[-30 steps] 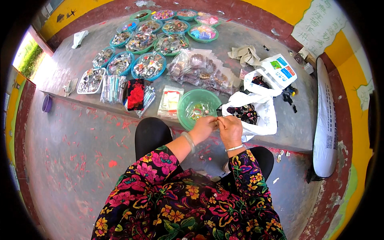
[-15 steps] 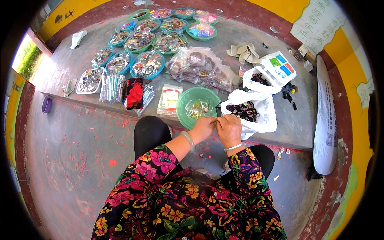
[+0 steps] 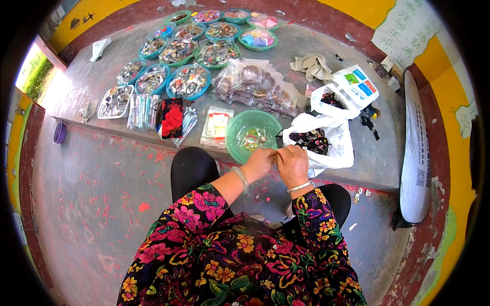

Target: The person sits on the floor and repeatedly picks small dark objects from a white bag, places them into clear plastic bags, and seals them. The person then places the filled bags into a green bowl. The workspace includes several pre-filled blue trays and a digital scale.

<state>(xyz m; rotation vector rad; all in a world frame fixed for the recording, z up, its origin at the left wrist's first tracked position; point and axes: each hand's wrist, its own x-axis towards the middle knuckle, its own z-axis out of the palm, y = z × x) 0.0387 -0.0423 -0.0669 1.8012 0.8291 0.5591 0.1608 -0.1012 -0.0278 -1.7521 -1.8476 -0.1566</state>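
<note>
My left hand [image 3: 259, 163] and my right hand [image 3: 292, 166] meet fingertip to fingertip above my lap, both closed in a pinch. Whatever sits between the fingers is too small and hidden to name. Just beyond my left hand stands a translucent green bowl [image 3: 240, 127] with a few small colourful pieces [image 3: 252, 141] in its bottom. Next to my right hand, an open white plastic bag [image 3: 341, 148] holds a heap of small dark items [image 3: 312, 141] with bits of colour. A pale bangle circles my left wrist, a silvery one my right.
Colourful basins [image 3: 188, 82] of packaged small goods fill the raised concrete ledge's far left. Clear bags of brown beads [image 3: 255, 86] lie mid-ledge, flat packets [image 3: 217, 126] left of the bowl. Another white bag [image 3: 352, 86] stands behind. A long wrapped roll [image 3: 414, 153] leans at right.
Almost nothing differs. Both hands keep their pinch at the same spot, with only a slight shift of the fingers.
</note>
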